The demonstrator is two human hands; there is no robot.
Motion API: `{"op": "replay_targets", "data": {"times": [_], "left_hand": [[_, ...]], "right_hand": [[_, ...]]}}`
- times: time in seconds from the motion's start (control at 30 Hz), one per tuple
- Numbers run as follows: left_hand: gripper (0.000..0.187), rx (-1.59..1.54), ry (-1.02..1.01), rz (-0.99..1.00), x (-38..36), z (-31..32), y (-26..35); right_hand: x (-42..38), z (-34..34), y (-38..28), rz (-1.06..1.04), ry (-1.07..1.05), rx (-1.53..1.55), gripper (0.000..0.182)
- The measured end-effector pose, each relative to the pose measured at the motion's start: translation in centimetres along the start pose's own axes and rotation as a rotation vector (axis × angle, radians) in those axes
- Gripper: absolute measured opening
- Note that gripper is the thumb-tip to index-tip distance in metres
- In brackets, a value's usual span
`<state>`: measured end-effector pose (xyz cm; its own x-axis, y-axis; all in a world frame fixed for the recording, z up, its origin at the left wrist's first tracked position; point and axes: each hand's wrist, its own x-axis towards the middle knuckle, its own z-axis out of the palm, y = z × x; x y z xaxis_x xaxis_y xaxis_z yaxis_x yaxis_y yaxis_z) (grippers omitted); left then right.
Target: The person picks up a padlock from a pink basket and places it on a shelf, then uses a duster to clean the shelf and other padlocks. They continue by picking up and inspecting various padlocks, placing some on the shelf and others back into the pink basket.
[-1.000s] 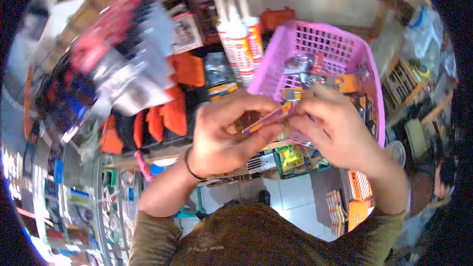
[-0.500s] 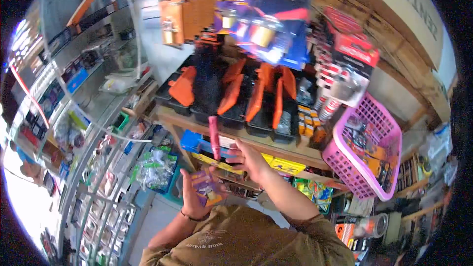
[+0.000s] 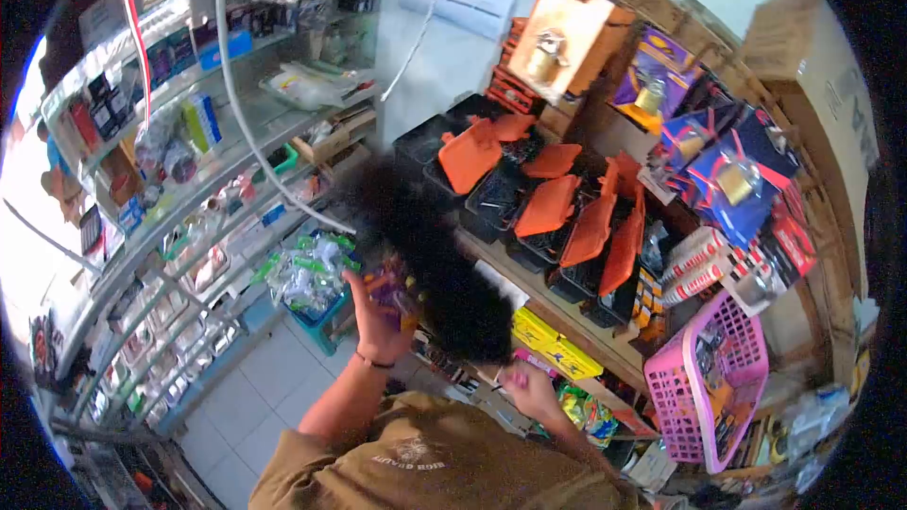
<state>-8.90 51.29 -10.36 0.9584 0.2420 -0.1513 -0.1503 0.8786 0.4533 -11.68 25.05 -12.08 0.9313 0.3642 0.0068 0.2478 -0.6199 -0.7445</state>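
Note:
My left hand (image 3: 378,326) is raised at the middle left, its thumb up, holding a purple and orange packet (image 3: 392,297) against the palm. A black fluffy duster (image 3: 444,274) slants across the middle of the view, partly blurred, and passes just right of the packet. Its lower end meets my right hand (image 3: 529,389), whose fingers are closed round what looks like its pink handle. Behind the duster, black bins with orange lids (image 3: 548,208) stand in a row on a wooden shelf.
Carded padlocks (image 3: 732,179) hang at the upper right. A pink basket (image 3: 699,387) with small packets stands on the right. Glass shelves (image 3: 161,189) of goods line the left side, near a teal stool (image 3: 326,326) with bagged items. Tiled floor (image 3: 255,387) shows at the lower left.
The view has swung left, so the bins appear farther right. My right hand, earlier open beside the pink handle, is now closed on the duster and lower. The packet stays in my left hand.

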Motion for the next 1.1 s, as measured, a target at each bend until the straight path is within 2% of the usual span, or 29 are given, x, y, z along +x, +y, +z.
{"op": "replay_targets", "data": {"times": [0.03, 0.07, 0.1, 0.13, 0.17, 0.2, 0.23, 0.3, 0.33, 0.37, 0.4, 0.43, 0.5, 0.53, 0.57, 0.63, 0.7, 0.73, 0.77, 0.83, 0.87, 0.9, 0.97, 1.03, 1.07, 1.1], "left_hand": [[0.068, -0.191, -0.168, 0.028, 0.6, 2.9, -0.1], [0.067, -0.232, -0.218, -0.007, 0.9, 3.7, 0.3], [0.066, -0.27, -0.272, -0.045, 1.1, 3.9, 0.4], [0.065, -0.367, -0.356, -0.108, 2.5, 1.1, -0.5], [0.064, -0.464, -0.443, -0.171, 3.9, -1.5, -1.4], [0.061, -0.779, -0.818, -0.207, 3.5, 1.1, -1.3], [0.062, -0.37, -0.489, -0.04, 2.8, 3.3, -0.9], [0.064, -0.39, -0.515, -0.136, 4.6, 1.7, -1.7], [0.064, -0.406, -0.555, -0.107, 3.0, 3.4, -0.8], [0.067, -0.307, -0.284, -0.069, 3.8, 2.1, -1.3], [0.067, -0.312, -0.295, -0.062, 3.6, 2.7, -1.2], [0.068, -0.317, -0.309, -0.051, 3.5, 3.5, -1.1], [0.067, -0.355, -0.45, -0.2, 4.2, 3.1, -1.3], [0.063, -0.373, -0.562, -0.177, 4.1, 3.4, -1.3], [0.063, -0.283, -0.225, -0.117, 4.1, 2.4, -1.3], [0.059, -0.319, -0.204, -0.132, 4.3, 2.1, -1.8], [0.067, -0.211, -0.395, -0.11, 4.9, 2.3, -2.6], [0.065, -0.338, -0.457, -0.174, 5.4, 1.8, -2.6], [0.065, -0.335, -0.456, -0.176, 5.5, 1.7, -2.5], [0.064, -0.749, -0.898, -0.218, 5.3, 1.5, -2.3], [0.064, -0.312, -0.289, -0.087, 3.7, 3.9, -1.3], [0.065, -0.263, -0.471, -0.16, 4.2, 3.4, -1.4], [0.067, -0.319, -0.494, -0.201, 5.2, 2.5, -1.7], [0.068, -0.503, -0.619, -0.231, 5.6, -0.9, -1.8], [0.073, -0.636, -0.554, -0.226, 4.6, 1.3, -1.3], [0.077, -0.504, -0.651, -0.13, 3.9, 4.2, -1.1]], "right_hand": [[-1.8, -0.4, 0.5, 0.057, -0.097, -0.117, 0.018], [-3.1, -0.1, 1.9, 0.071, -0.12, -0.12, 0.018], [-4.1, 0.5, 3.5, 0.173, -0.111, -0.066, 0.018], [-4.6, 0.7, 3.8, 0.278, -0.097, -0.013, 0.021], [-5.1, 0.3, 3.8, 0.297, -0.106, -0.013, 0.021], [-5.2, -0.4, 2.6, 0.304, -0.175, 0.035, 0.022], [-5.2, -0.8, 1.9, 0.307, -0.239, 0.085, 0.024], [-5.5, -0.9, 2.8, 0.288, -0.255, 0.078, 0.026], [-5.5, -0.7, 2.0, 0.348, -0.151, 0.089, 0.023], [-5.6, -0.6, 1.7, 0.408, -0.049, 0.098, 0.022], [-6.2, -0.3, 2.9, 0.274, -0.094, 0.064, 0.023], [-6.3, -0.4, 2.6, 0.279, -0.093, 0.066, 0.023], [-6.2, -0.6, 1.6, 0.257, -0.105, -0.178, 0.023], [-6.3, -0.1, 1.7, 0.387, 0.024, -0.066, 0.024], [-6.3, 0.0, 2.0, 0.393, 0.025, -0.061, 0.024], [-6.6, -0.1, 2.5, 0.26, -0.037, -0.068, 0.023], [-6.4, -0.5, 1.8, 0.231, -0.05, -0.183, 0.023], [-6.5, -0.6, 2.5, 0.315, -0.046, -0.069, 0.023], [-6.6, -0.7, 3.3, 0.401, -0.043, 0.045, 0.024], [-6.7, -1.0, 3.5, 0.472, -0.056, 0.06, 0.021], [-6.3, -1.6, 2.1, 0.405, -0.118, -0.061, 0.021], [-6.0, -1.9, 1.3, 0.334, -0.177, -0.18, 0.022], [-6.1, -1.6, 3.1, 0.382, -0.131, -0.068, 0.024], [-6.2, -1.2, 3.5, 0.436, -0.092, 0.042, 0.026], [-6.1, -1.0, 3.2, 0.365, -0.139, -0.052, 0.027], [-6.0, -1.0, 3.0, 0.291, -0.183, -0.146, 0.029]]}}
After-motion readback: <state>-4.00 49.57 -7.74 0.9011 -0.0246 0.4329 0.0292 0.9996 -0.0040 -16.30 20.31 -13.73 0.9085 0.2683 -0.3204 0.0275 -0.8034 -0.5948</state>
